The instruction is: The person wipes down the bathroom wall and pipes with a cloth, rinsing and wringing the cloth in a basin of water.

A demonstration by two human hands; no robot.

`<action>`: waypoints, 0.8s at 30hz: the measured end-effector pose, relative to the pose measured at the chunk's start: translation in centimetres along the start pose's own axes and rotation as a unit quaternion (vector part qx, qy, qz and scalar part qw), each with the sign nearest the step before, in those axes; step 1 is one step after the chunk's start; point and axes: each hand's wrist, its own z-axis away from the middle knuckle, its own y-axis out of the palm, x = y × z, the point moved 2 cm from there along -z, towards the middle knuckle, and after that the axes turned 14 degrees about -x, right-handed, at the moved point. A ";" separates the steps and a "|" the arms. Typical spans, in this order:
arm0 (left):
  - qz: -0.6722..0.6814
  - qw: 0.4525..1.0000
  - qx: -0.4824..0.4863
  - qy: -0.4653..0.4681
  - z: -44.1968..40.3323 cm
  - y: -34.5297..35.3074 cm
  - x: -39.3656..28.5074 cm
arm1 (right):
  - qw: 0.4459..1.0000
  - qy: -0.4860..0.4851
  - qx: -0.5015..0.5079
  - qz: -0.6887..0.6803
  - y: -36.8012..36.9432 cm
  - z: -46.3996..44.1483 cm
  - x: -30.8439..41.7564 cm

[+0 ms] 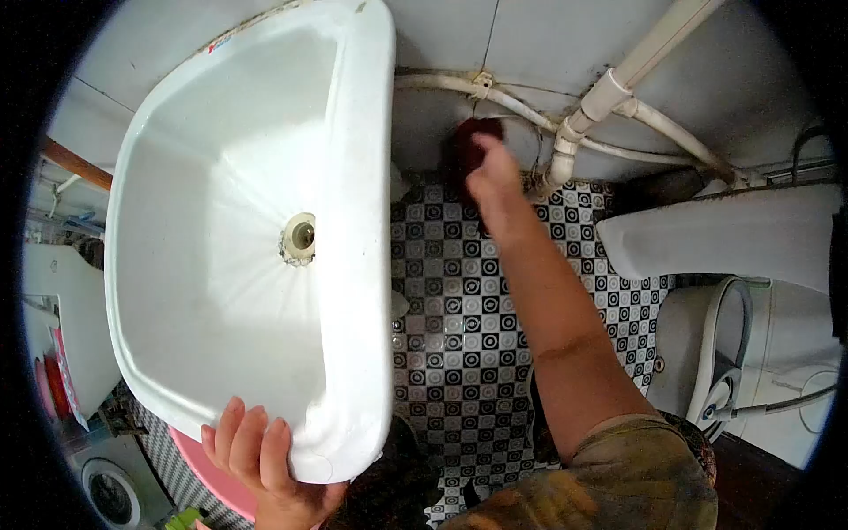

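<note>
Here, my right hand (496, 181) was clamped on a dark red cloth (459, 159), near the wall (424, 128) beneath the curved pipe (523, 106). My left hand (269, 468) gripped the sink (364, 265).

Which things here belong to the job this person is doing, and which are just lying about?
Seemingly part of the job:
Dark red cloth (blurred, probably cloth), in the right hand near the wall
White washbasin, held at its near end by the left hand

Seemingly just about:
Pink tub
Washing machine
White pipes
</note>
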 end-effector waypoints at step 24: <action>0.006 0.999 -0.043 0.012 -0.1 0.3 -0.1 | 0.989 -0.025 0.075 -0.121 4.9 9.5 -0.6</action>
